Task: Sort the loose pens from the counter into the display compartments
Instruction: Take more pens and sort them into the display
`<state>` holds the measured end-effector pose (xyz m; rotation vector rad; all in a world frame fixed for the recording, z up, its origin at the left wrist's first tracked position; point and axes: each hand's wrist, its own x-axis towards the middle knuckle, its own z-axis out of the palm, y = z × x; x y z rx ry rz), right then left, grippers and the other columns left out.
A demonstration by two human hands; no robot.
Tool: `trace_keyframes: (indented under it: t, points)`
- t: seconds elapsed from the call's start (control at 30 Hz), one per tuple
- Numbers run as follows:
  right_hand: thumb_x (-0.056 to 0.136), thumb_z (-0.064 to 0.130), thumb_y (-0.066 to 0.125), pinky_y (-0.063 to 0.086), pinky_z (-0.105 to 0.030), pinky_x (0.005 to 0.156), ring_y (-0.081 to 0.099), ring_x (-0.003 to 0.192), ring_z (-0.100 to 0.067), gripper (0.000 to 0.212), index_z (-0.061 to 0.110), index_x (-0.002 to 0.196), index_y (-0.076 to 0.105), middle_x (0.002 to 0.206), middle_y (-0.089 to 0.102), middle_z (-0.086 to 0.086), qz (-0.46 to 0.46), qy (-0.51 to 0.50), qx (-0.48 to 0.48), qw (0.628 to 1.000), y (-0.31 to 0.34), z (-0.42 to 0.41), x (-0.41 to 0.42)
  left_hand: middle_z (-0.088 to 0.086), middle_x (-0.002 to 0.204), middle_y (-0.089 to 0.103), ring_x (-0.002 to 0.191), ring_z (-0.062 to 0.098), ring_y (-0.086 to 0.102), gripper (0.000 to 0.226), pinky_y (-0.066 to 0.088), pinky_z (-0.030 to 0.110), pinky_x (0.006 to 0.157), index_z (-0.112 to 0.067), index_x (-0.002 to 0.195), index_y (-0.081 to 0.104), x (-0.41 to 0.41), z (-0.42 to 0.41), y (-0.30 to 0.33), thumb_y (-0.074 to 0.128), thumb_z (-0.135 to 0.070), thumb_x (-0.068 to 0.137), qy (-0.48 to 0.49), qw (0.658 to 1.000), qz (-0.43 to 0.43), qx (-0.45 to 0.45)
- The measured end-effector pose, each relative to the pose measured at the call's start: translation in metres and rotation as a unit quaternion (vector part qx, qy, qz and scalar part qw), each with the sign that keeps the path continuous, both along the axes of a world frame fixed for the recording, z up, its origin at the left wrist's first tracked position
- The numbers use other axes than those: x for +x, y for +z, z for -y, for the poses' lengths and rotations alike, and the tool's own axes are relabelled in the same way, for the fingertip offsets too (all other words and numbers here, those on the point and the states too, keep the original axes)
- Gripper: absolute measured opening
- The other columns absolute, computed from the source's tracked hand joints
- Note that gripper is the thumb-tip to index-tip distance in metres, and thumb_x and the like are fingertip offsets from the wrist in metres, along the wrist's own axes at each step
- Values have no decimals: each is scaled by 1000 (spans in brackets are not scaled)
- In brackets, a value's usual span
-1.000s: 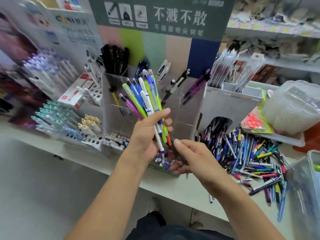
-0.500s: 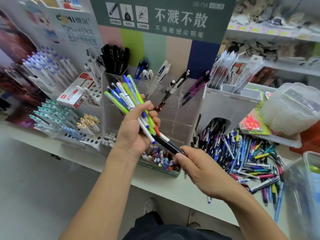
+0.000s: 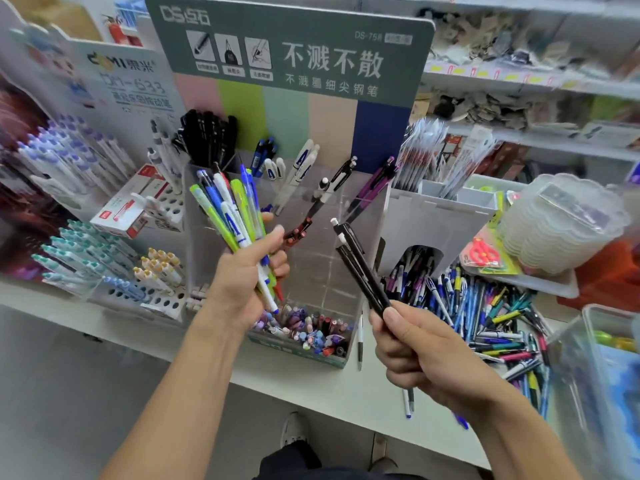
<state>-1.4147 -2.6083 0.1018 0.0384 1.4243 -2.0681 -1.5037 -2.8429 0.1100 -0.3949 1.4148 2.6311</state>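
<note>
Long white counter point(image 3: 332, 393) across the view, carrying everything else. On it, centre, tall clear acrylic display with several compartments point(image 3: 311, 271), under a grey-green signboard with white Chinese letters point(image 3: 294, 46); black, blue and white pens standing in the back compartments, many small coloured caps at the bottom front. Right of it, a white box-shaped holder with an arched opening point(image 3: 436, 220), then a stack of clear scalloped plastic lids point(image 3: 561, 223). On the counter to the right, a wide loose heap of many-coloured pens point(image 3: 491, 317), well apart from both hands.

Left hand point(image 3: 242, 282) in front of the display, fingers and thumb curled firmly round a fan-shaped bundle of green, blue and white pens point(image 3: 228, 213); pen tops pointing up and to the left, tips coming out below the palm.

Right hand point(image 3: 426, 351) lower and to the right, thumb and fingers pinching the lower ends of two slim black pens with white tops point(image 3: 356, 265); these slanting up and left, tops near the display front, not touching it.

Compared with half a second ago: black pens now separated from the bundle, a clear gap between the two hands, where before touching the left-hand bundle. Bundle raised a little higher. Right hand shifted to the right and downward.
</note>
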Motion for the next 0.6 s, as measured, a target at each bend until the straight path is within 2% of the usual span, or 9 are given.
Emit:
trace_keyframes:
  t: [0.1,0.17,0.23,0.3,0.33,0.37,0.43,0.53,0.6]
  points:
    - [104,35,50,22,-13,42,16,53,-6,23,17,92,57,67,21,4,80,60,-147,984,0,12,-6,-4,66,51,51,7,44,24,39,19,48,-13,102,70,22,-28,-3,74,-18,78,-74,996,28,42]
    - [104,34,54,22,-12,42,17,54,-6,20,17,94,58,67,23,6,118,99,-214,965,-5,22,-10,-3,67,51,46,7,44,16,37,17,45,-14,93,71,29,-38,-1,67,-22,79,-85,990,57,93]
    - [105,32,53,22,-13,42,19,54,-6,19,16,96,59,67,25,6,147,118,-259,947,-9,29,-13,-4,70,52,46,5,40,27,31,15,48,-13,99,76,30,-37,-2,66,-31,81,-109,982,54,142]
    - [105,31,54,24,-13,41,20,53,-5,18,15,97,59,67,26,6,172,117,-287,935,-11,33,-17,-1,79,67,49,3,41,49,32,14,49,-11,114,73,28,-28,-6,84,-36,73,-119,975,11,189]
    - [104,30,56,25,-13,41,21,53,-5,17,15,97,59,66,27,6,180,114,-291,933,-12,35,-18,3,89,73,50,2,43,55,35,13,48,-11,111,74,26,-23,-7,92,-33,64,-117,974,-10,192]
    - [103,30,58,26,-12,40,21,52,-5,17,14,99,59,66,27,6,181,111,-286,934,-12,38,-19,5,92,74,51,2,44,54,38,14,48,-12,106,76,26,-19,-8,95,-31,59,-115,979,-22,169]
    - [103,31,57,26,-12,40,21,52,-5,20,11,105,60,65,27,5,163,99,-239,952,-12,44,-21,-3,72,67,52,4,41,49,37,16,46,-8,107,75,26,-13,-9,91,-24,63,-112,990,-12,89]
    - [106,38,47,19,-16,43,14,53,-8,30,9,111,51,66,25,4,82,89,-90,989,-6,53,-21,-9,56,53,53,10,36,35,32,23,48,-4,107,73,26,-7,-9,73,-18,75,-67,997,21,20]
    - [107,38,42,18,-19,47,13,55,-11,42,-4,112,44,67,29,3,17,94,23,995,-1,56,-23,-7,59,60,52,9,42,42,36,22,49,6,112,68,25,-4,-9,72,-13,75,-29,1000,1,0]
